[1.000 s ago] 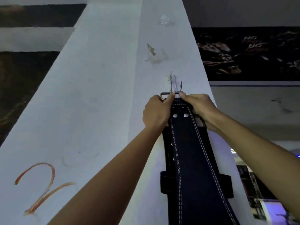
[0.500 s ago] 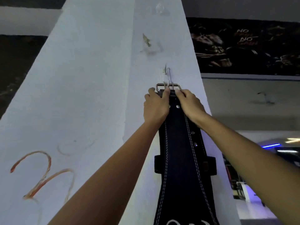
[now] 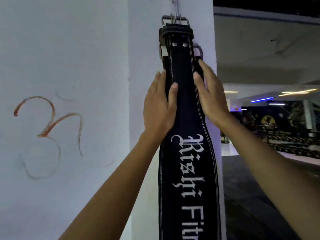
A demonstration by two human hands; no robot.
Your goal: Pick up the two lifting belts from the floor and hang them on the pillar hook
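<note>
Between both open grips (image 3: pixel 160 108) (image 3: pixel 210 96), hooked lifting belts (image 3: pixel 181 104).

Both bare forearms rise from the lower frame toward centre. Left hand (image 3: pixel 160 104) — fingers extended, loosely spread, thumb angled inward, palm forward. Right hand (image 3: pixel 210 94) — fingers straight and together, tilted up-left; neither hand is curled into a grip.

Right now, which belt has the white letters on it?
The front belt, hanging from the hook. The belt behind it shows only an edge and buckle, no lettering.
</note>
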